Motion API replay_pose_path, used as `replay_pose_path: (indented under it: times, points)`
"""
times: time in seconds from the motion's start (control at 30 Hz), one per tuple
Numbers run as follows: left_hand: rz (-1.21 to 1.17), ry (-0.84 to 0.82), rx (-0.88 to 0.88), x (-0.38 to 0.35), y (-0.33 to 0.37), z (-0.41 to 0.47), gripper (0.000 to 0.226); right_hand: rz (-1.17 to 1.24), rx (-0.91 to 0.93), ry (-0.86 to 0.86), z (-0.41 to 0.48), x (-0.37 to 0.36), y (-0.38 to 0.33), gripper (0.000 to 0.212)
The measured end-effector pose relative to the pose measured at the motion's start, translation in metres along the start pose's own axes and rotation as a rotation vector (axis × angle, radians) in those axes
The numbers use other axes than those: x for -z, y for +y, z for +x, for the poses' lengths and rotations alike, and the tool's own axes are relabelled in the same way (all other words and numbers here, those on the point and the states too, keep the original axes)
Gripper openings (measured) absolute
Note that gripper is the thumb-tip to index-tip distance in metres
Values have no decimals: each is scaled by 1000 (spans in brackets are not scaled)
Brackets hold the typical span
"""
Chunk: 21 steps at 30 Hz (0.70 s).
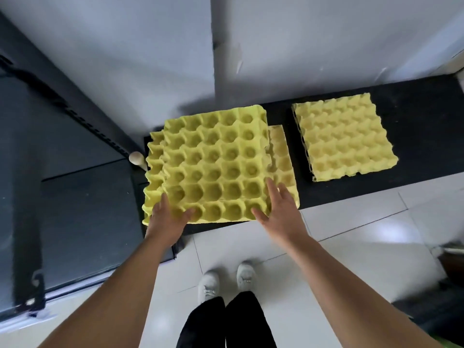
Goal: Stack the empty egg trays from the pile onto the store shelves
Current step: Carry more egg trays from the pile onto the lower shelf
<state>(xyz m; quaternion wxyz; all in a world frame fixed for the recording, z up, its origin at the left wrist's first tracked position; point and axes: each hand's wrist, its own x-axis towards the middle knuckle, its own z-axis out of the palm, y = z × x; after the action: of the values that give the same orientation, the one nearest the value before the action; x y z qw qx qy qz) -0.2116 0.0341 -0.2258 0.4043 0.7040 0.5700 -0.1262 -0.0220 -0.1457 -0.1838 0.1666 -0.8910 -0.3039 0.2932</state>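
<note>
Lays left hand (167,217) and right hand (281,209) flat, gripping nothing, on crooked top tray (213,156), likely to line up stack (282,159).

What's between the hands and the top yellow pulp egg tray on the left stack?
Nothing visible. The left hand lies on the near-left corner of the top yellow pulp egg tray. The right hand is at its near-right corner, fingers straight. The beige rounded peg stands beside the stack's left edge, clear of both hands.
</note>
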Motion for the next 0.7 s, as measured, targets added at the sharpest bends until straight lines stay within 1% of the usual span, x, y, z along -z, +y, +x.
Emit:
replay_pose_path:
  times: [0.1, 0.17, 0.27, 0.43, 0.53, 0.7]
  points:
    - [-75, -2, 53, -13, -6, 19, 102, 61, 20, -3, 12, -10, 6, 88]
    - [-128, 41, 70, -17, -8, 24, 98, 104, 35, 9, 14, -14, 6, 90]
    - [-140, 129, 72, -13, -7, 22, 92, 184, 19, 41, 15, -13, 2, 91]
    - [-202, 177, 33, 5, 8, 3, 90, 230, 27, 111, 12, 1, -10, 90]
    - [-220, 209, 28, 19, 21, -12, 89, 281, 20, 125, 6, 13, -16, 87]
    - [-231, 221, -16, 41, 40, -50, 90, 314, 51, 179, -12, 43, -24, 81]
